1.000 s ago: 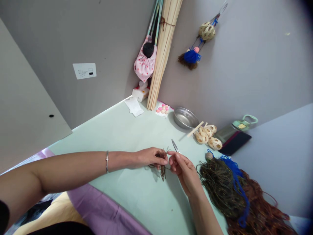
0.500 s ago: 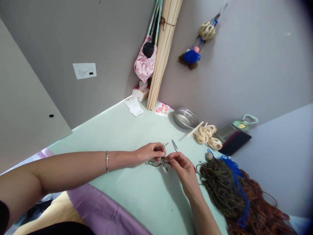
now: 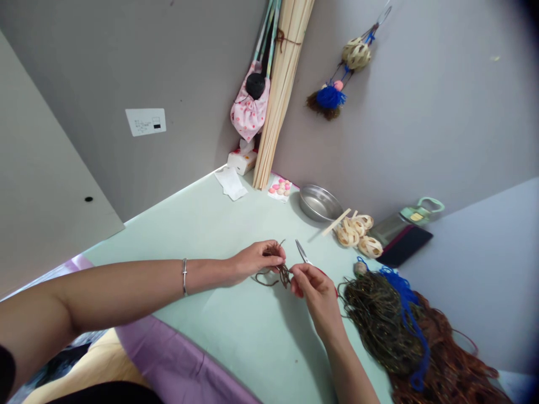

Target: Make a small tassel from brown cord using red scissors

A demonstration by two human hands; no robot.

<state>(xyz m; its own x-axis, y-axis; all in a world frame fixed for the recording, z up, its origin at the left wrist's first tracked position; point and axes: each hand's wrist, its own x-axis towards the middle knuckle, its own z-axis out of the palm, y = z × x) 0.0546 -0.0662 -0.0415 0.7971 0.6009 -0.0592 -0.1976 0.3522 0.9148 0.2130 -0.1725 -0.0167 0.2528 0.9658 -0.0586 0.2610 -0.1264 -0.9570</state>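
A small bundle of brown yarn (image 3: 283, 275) hangs in loops over the pale green table. My left hand (image 3: 257, 261) is closed around it, with a short end sticking up past the fingers. Just to the right, my right hand (image 3: 314, 283) pinches a strand of the same yarn between thumb and fingertips. Scissors (image 3: 302, 251) lie on the table beyond my right hand, blades pointing away; their red handle is mostly hidden behind that hand.
At the right lie heaps of dark green yarn (image 3: 379, 320), brown yarn (image 3: 446, 359) and blue yarn (image 3: 406, 303). Behind stand a steel bowl (image 3: 320, 203), woven strip balls (image 3: 349, 231), a bottle (image 3: 389, 224) and a dark flat case (image 3: 406, 245). Wooden strips (image 3: 280, 101) lean in the corner.
My right hand has moved slightly right and down, away from my left hand. More of the scissors shows. The yarn loops between the hands have shifted.
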